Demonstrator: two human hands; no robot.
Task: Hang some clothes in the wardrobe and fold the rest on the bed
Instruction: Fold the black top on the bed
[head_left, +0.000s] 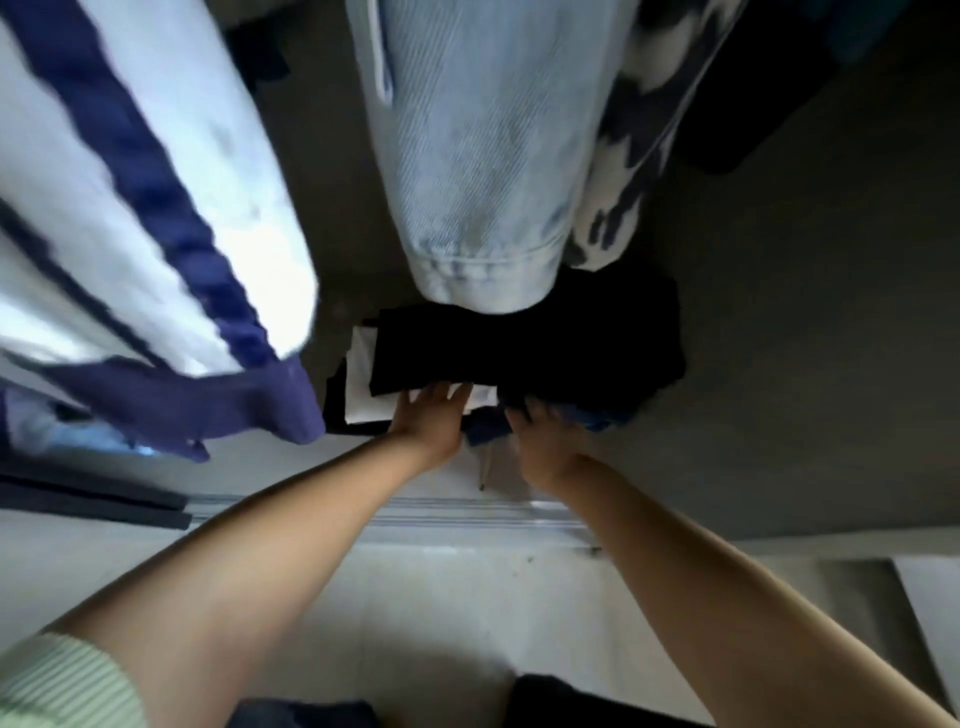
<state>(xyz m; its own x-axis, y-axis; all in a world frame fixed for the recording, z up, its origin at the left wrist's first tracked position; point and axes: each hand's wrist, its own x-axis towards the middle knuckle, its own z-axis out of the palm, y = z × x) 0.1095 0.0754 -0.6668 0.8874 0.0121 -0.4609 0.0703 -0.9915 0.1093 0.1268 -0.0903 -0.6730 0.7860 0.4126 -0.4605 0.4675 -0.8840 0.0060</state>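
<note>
Nearest the camera, past a pale green striped sleeve (62, 686) at the lower left corner, both bare forearms reach forward and down over the wardrobe's door track (467, 512) to a pile of folded clothes (524, 353) on the wardrobe floor (779, 374). The pile sits just inside the front edge of that floor, roughly at its middle.

The left hand (428, 421) lies with straight fingers on the near edge of the pile, touching a white piece (363, 384) under the black top layer; its grip is released, pressing rather than pinching. The right hand (540, 441) meets the pile's near right side where dark blue cloth (488, 428) bunches; its fingertips sink into dark fabric and blur, so I cannot tell whether that grip is clenched on cloth or loose.

By the look of it the stack is soft, light and floppy, liable to slump or shed layers if pinched at one edge. Sliding both palms under the near edge, or clamping it from the two short sides, seems the safest hold.

Its long axis runs left to right, parallel to the track, folded edges facing the person.

Farther up, a white and purple garment (156, 234) hangs at left, pale denim (483, 182) hangs directly above the pile, and a blue-and-white patterned piece (639, 171) hangs just beside it.
</note>
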